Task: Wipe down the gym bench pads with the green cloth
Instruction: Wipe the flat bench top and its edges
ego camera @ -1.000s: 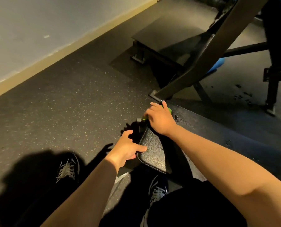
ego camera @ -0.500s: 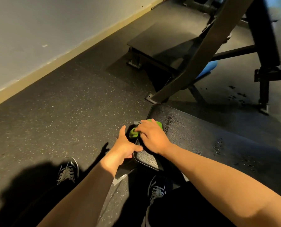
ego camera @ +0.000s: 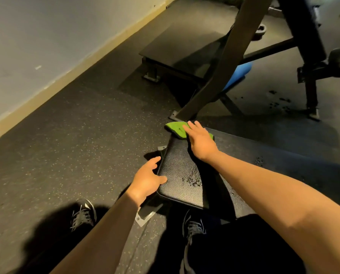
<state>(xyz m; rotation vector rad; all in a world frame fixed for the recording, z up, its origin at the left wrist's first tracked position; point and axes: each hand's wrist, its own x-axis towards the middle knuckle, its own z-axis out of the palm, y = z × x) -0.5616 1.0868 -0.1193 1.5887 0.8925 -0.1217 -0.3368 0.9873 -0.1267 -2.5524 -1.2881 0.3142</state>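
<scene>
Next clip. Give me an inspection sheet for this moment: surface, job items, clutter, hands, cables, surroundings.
Surface: black bench pad, with droplets near its middle.
Job's things: green cloth lies on the pad's far left corner, partly over the edge.
Clutter: dark spots on the rubber floor.
Grippers: right hand presses flat on the cloth; left hand grips the pad's left edge, thumb on top.
Cables: nothing seen.
Surroundings: wall, slanted metal frame, blue roller, low black platform.
</scene>
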